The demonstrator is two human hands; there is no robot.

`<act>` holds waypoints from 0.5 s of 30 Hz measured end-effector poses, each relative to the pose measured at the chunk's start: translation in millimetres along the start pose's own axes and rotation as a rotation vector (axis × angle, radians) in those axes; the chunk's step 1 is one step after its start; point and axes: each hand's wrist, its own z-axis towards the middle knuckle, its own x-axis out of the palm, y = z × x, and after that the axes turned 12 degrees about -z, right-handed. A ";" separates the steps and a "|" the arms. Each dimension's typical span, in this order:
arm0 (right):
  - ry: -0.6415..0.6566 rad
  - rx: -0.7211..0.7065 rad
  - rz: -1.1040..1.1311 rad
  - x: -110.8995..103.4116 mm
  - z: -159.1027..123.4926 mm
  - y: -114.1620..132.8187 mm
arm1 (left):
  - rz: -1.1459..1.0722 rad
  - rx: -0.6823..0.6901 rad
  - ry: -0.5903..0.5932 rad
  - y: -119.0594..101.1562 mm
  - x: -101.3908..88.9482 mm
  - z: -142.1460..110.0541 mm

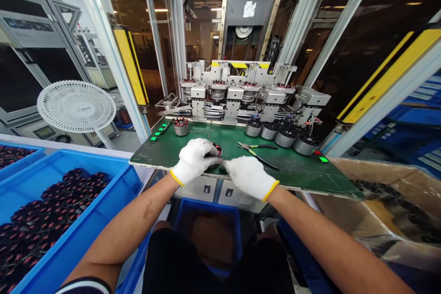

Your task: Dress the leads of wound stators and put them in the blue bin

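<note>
Green worktop (330, 179) fronts a row of grey metal fixtures (234, 96). Near its front edge, the white-gloved right hand (248, 174) has its fingertips narrowed; what they pinch, I cannot tell. Behind it lie cutters (246, 146), handles spread. Close by, the gloved left hand (195, 158) curls around a small red-and-dark part (218, 149).
</note>
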 end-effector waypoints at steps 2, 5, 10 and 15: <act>-0.013 -0.031 0.073 6.4 -2.3 10.0 | 0.004 -0.050 0.055 -5.9 -6.7 7.6; -0.001 -0.022 0.213 1.0 -16.9 4.6 | 0.010 -0.049 0.086 -10.2 -11.9 7.0; -0.272 0.411 0.206 -43.4 -43.2 -27.9 | 0.074 0.136 -0.085 -0.6 7.3 -14.6; -0.300 0.114 -0.110 -57.4 -22.1 -18.2 | 0.046 0.244 -0.249 11.6 25.8 -23.1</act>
